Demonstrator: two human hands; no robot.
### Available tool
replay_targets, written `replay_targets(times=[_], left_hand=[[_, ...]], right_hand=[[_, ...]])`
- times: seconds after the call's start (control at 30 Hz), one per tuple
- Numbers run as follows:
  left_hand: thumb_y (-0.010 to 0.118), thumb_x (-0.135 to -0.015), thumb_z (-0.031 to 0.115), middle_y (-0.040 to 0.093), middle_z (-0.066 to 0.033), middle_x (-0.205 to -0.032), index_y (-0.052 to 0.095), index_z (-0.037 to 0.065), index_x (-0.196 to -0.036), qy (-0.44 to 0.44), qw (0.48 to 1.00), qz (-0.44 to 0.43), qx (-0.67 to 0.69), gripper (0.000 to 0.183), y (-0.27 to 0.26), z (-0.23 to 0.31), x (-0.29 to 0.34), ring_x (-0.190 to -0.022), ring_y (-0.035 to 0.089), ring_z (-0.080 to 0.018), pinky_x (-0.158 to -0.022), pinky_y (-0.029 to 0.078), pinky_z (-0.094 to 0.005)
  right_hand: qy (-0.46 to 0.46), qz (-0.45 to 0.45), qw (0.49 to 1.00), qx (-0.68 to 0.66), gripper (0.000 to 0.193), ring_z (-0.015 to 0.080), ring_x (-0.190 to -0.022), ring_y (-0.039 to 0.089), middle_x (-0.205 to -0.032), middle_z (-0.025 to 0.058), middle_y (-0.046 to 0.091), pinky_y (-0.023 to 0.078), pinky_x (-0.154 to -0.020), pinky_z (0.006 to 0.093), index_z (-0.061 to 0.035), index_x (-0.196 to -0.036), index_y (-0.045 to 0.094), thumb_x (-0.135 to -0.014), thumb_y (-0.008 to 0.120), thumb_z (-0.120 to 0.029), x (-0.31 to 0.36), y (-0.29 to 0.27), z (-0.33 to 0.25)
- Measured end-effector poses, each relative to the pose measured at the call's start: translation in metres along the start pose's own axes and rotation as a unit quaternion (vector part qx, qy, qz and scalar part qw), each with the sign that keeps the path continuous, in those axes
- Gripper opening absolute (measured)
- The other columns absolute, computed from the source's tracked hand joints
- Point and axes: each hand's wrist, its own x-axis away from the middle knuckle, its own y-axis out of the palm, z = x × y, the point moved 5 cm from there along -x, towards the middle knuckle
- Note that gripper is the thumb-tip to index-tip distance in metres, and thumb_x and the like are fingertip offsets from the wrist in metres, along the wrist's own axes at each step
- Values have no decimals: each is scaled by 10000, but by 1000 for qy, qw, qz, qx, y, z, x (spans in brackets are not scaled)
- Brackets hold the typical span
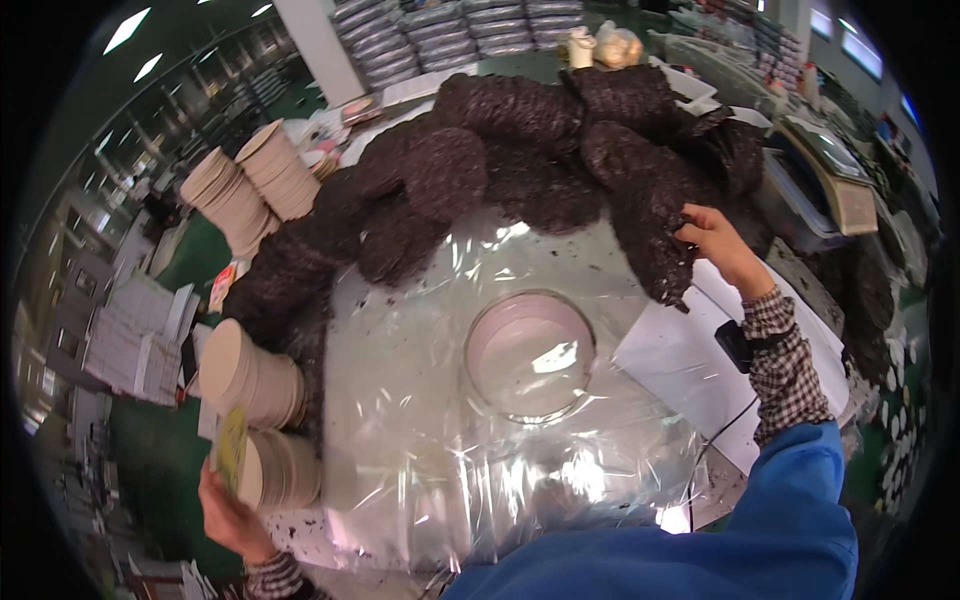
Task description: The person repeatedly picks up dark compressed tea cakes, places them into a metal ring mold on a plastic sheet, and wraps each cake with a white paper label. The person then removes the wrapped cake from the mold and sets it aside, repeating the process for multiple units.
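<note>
At the right, my right hand pinches the edge of a dark purple-brown dried seaweed round at the end of a tilted pile. My left hand is at the lower left, its fingers closed on a thin yellow-green card or packet. That item stands beside a stack of pale round cardboard discs. Between my hands lies clear plastic film, with a pale round ring at its middle. Whether the ring sits on or under the film, I cannot tell.
More seaweed piles curve around the far and left sides. Another disc stack stands at the left, with more discs behind. White paper lies under my right forearm, crossed by a black cable. A plastic bin stands far right.
</note>
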Motion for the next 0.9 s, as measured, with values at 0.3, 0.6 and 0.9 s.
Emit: replay_targets(times=[0.3, 0.6, 0.9], left_hand=[[666, -850, 117, 642, -163, -1101, 647, 24, -1113, 105, 745, -337, 566, 280, 153, 278, 71, -984, 638, -327, -820, 545, -404], [901, -609, 234, 512, -303, -1184, 187, -225, -1410, 351, 706, -589, 179, 1167, 238, 351, 24, -906, 681, -368, -744, 579, -358], [924, -564, 239, 522, -266, -1161, 225, -127, -1440, 332, 714, -598, 151, 1179, 290, 351, 78, -902, 680, -387, -781, 575, -425]], right_hand=[[-378, -205, 722, 542, 547, 359, -1183, 551, -1344, 218, 510, 467, -991, 396, -41, -1343, 529, -859, 657, -263, 65, 211, 51], [-191, -82, 639, 740, 643, 391, -983, 588, -1206, 240, 529, 568, -725, 345, 149, -1215, 549, -709, 736, -201, 0, 229, 101], [-122, -273, 603, 740, 415, 421, -849, 665, -1195, 369, 548, 572, -689, 386, 176, -1116, 576, -814, 598, -108, -6, 247, 118]])
